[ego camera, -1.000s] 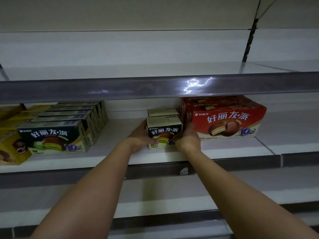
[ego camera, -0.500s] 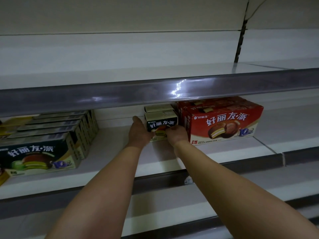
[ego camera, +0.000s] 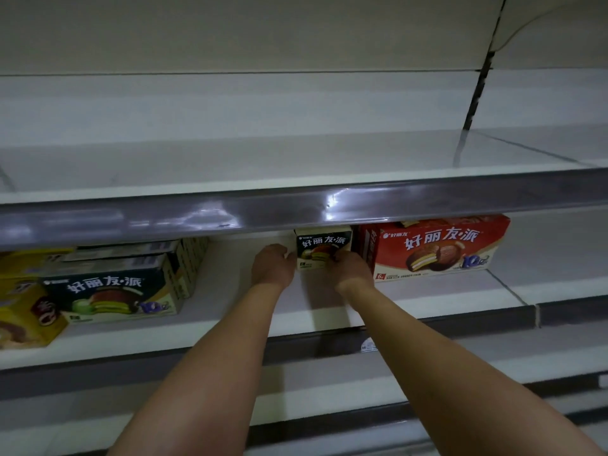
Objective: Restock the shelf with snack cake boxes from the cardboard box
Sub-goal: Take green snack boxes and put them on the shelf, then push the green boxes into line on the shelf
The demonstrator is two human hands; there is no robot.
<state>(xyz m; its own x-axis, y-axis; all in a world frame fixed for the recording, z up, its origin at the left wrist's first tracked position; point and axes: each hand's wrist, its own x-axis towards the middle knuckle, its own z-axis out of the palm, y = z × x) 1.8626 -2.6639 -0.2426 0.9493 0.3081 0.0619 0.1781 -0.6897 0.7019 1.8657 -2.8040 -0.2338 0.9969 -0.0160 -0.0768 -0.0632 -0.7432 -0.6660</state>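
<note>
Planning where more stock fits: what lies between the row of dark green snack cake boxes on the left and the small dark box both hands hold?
Head view: only bare white shelf and the left hand.

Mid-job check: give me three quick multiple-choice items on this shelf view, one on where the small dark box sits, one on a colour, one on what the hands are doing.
1. Where does the small dark box stand?
A. On the top shelf
B. Just left of the red box
C. On the yellow box

2. What colour is the big box on the right?
A. Red
B. Blue
C. White

3. What are the hands doing?
A. Hanging idle
B. Lifting the red box
C. Holding the small dark box from both sides

Answers:
1 B: its right side meets the red box on the middle shelf.
2 A: its front is red.
3 C: the left hand and right hand flank the box, fingers against it.
</note>
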